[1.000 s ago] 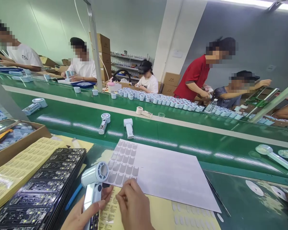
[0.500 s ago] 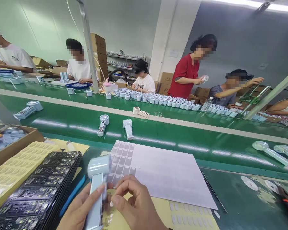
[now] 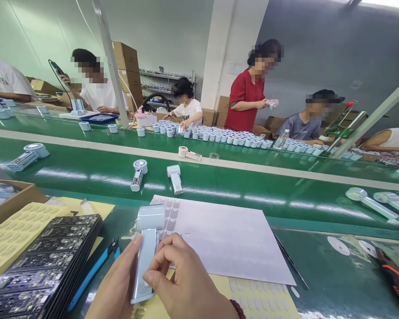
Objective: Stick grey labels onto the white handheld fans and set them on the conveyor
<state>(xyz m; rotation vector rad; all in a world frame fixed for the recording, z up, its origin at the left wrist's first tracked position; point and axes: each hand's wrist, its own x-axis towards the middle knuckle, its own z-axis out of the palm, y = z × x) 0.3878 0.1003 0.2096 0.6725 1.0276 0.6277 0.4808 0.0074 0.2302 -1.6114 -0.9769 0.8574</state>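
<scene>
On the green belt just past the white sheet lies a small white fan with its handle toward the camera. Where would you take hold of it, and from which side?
Probably the white fan is best taken by its handle, from above, fingers across the two long sides. It lies flat on the green belt; the slim straight handle points toward the near edge, while the blocky head is wider. The neighbouring fan lies apart, leaving room.

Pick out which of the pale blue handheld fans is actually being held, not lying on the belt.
The handheld fan at bottom centre, gripped between the left hand and right hand. The others lie untouched on the green belt.
</scene>
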